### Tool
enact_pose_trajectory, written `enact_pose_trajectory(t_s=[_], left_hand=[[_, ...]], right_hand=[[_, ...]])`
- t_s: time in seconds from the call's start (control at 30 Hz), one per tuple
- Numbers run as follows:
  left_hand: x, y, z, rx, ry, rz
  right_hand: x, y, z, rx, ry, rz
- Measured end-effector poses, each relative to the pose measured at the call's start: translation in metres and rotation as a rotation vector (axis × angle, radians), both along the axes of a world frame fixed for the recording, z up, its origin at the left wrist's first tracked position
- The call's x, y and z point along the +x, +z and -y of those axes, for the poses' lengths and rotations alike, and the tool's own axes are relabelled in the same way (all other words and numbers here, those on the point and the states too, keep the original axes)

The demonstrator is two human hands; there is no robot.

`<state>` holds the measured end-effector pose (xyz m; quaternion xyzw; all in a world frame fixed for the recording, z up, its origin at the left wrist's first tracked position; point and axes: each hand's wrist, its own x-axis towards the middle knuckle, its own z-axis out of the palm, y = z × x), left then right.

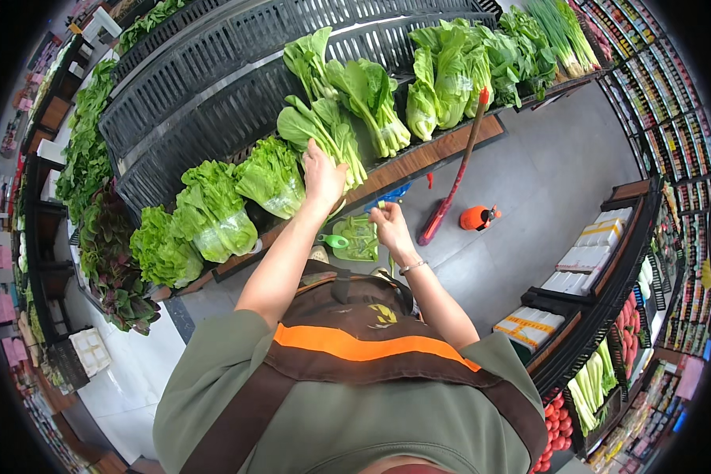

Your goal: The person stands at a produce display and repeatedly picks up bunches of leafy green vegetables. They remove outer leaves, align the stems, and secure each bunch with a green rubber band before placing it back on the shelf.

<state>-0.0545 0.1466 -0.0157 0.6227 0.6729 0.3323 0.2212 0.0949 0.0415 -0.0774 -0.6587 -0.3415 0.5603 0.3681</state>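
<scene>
My left hand [323, 176] lies on the stalks of a bunch of leafy greens [333, 133] at the front edge of the black crate shelf [213, 118]. To the right, my right hand [391, 225] is raised over a green basket [355, 238] of leaf scraps, with a small pale green piece between its fingertips. Another bunch of greens [373, 106] lies just beyond my left hand. Wrapped lettuce heads [216, 210] sit to the left along the shelf. A green-handled tool [333, 240] rests at the basket's left side.
A red-tipped broom or stick [465, 160] leans against the shelf's wooden edge. An orange spray bottle [479, 217] stands on the grey floor. More greens [450, 77] line the shelf's right part. White foam boxes [586, 249] fill a lower shelf at right.
</scene>
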Motion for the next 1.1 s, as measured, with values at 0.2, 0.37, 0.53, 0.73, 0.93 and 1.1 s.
enact_pose_trajectory(t_s=[0.2,0.37,0.53,0.73,0.93,1.1], left_hand=[[-0.010,0.012,0.010,-0.086,-0.050,-0.063],[-0.024,0.013,0.010,-0.139,-0.104,-0.037],[-0.049,0.038,-0.013,-0.151,-0.069,-0.014],[-0.075,0.065,-0.111,0.058,0.054,-0.002],[-0.078,0.032,-0.222,-0.245,-0.022,-0.236],[-0.042,0.013,-0.254,-0.410,0.171,-0.186]], right_hand=[[-0.006,0.017,-0.019,0.128,-0.018,0.099],[-0.003,0.013,-0.015,0.050,0.002,0.098],[0.006,-0.009,0.002,-0.108,0.038,-0.106],[0.013,-0.035,0.009,-0.354,0.043,-0.296],[0.004,-0.039,0.017,-0.443,0.063,-0.226],[0.002,-0.045,0.028,-0.466,0.069,-0.136]])
